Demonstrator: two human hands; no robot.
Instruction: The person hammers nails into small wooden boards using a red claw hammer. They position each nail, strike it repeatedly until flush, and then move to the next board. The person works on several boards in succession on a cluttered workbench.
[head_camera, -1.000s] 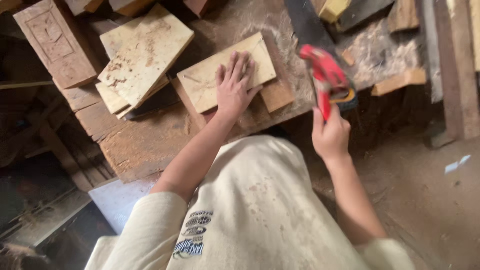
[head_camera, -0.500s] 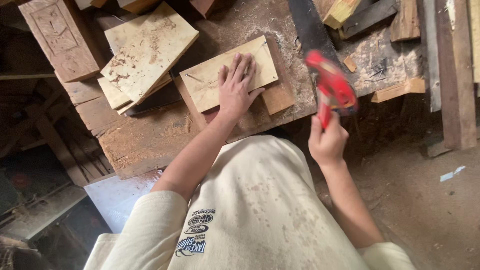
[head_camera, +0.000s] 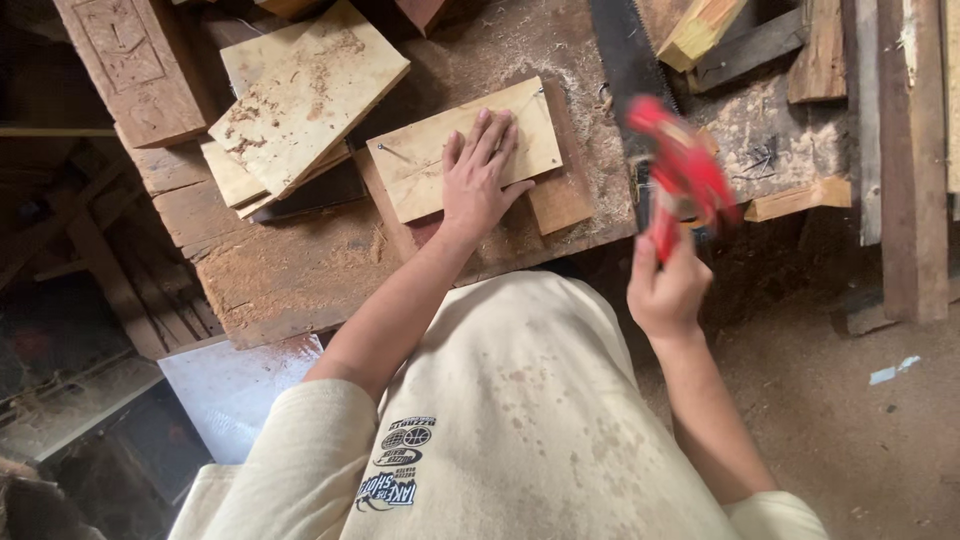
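Left hand: laid flat, fingers spread and unclenched, palm pressing down on a pale wooden board; nothing grasped. The board is rectangular, with pencil lines and a nail near its left edge, and lies on a dusty wooden workbench over a darker strip of wood that shows at its right side. Right hand: clenched around the red handle of a handsaw, held up just off the bench's near edge; the handle is blurred, and the dark toothed blade runs away to the top edge. Left of the board: a stack of pale boards, sawdust-strewn and overlapping askew. Far left: a carved reddish block. Upper right: offcuts and planks. Foreground: cream shirt with stains.
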